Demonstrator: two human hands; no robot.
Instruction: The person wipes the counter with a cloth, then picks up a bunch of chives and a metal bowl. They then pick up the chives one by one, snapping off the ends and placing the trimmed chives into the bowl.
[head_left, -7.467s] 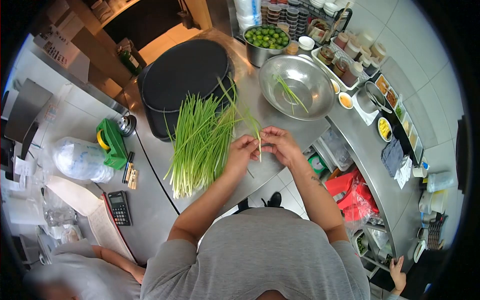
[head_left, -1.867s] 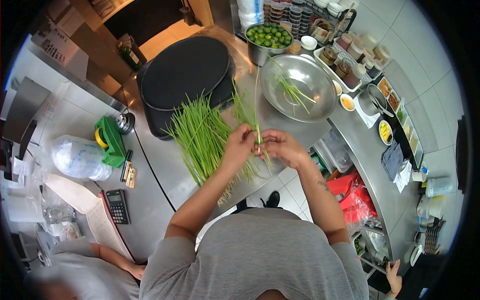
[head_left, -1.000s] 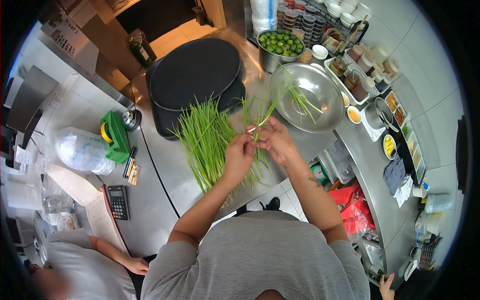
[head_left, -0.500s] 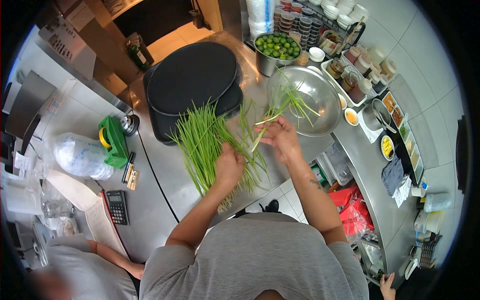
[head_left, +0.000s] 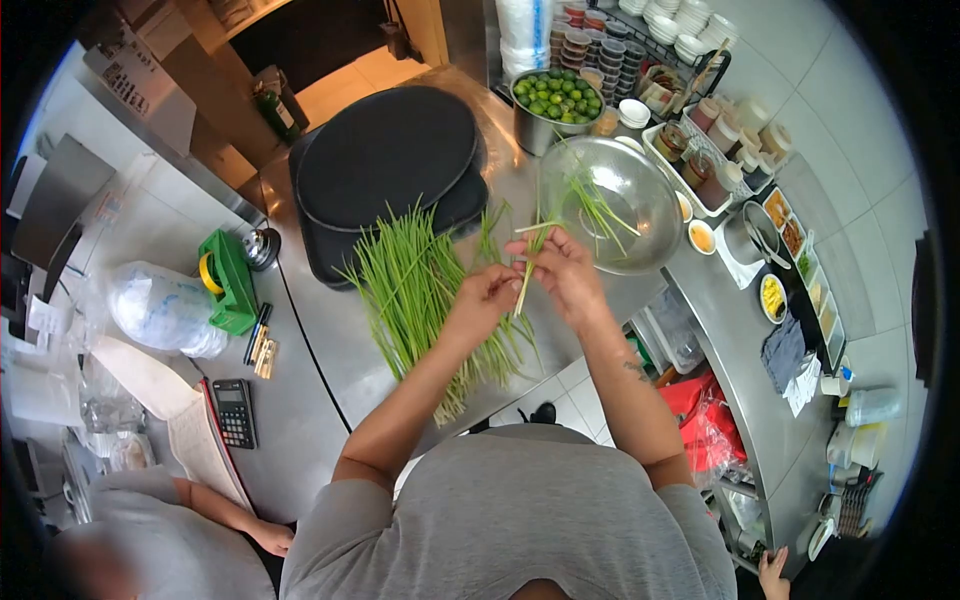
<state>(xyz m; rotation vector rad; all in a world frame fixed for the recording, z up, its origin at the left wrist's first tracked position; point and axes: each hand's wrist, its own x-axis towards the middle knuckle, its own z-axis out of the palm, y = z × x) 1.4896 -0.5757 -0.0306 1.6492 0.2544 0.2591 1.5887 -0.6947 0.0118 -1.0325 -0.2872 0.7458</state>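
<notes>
A pile of long green stalks (head_left: 415,290) lies on the steel counter (head_left: 320,340) in front of me. My left hand (head_left: 482,298) and my right hand (head_left: 558,272) meet just right of the pile, above the counter's front edge. Both pinch a few thin green stalks (head_left: 524,282) with pale lower ends. A large steel bowl (head_left: 612,190) sits beyond my right hand and holds a few loose green stalks (head_left: 592,205).
Black round trays (head_left: 385,160) are stacked behind the pile. A steel bowl of limes (head_left: 553,98), stacked cups and condiment containers (head_left: 700,120) line the back and right. A green tape dispenser (head_left: 228,280), calculator (head_left: 236,412) and another person's arm (head_left: 215,515) are at left.
Half a second ago my left hand rested low on the pile; it has risen to join my right hand on the held stalks. More stalks lie in the bowl than several seconds ago.
</notes>
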